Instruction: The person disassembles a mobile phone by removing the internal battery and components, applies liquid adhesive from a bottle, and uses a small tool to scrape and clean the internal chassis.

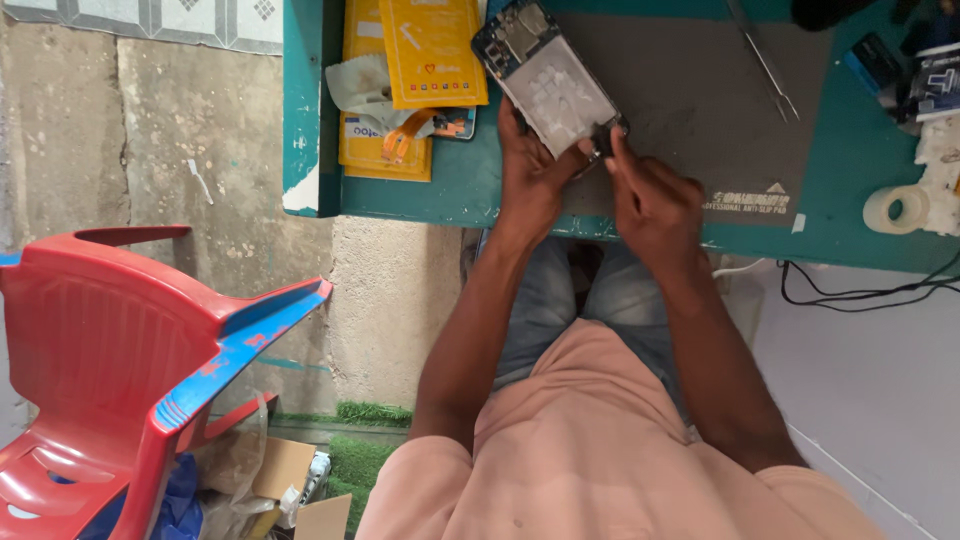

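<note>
Gripping opened phone (548, 78), left hand (530, 175), right hand (650, 200) pinching its corner, yellow packets (432, 50) beside.

We see even, soft daylight with faint shadows; the red chair (120, 350) shows mild glare, and the frame edges bend slightly; focus stays sharp.

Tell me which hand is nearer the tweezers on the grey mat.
Right. The right hand lies below and left of the tweezers; the left hand is farther left, holding the opened phone.
</note>
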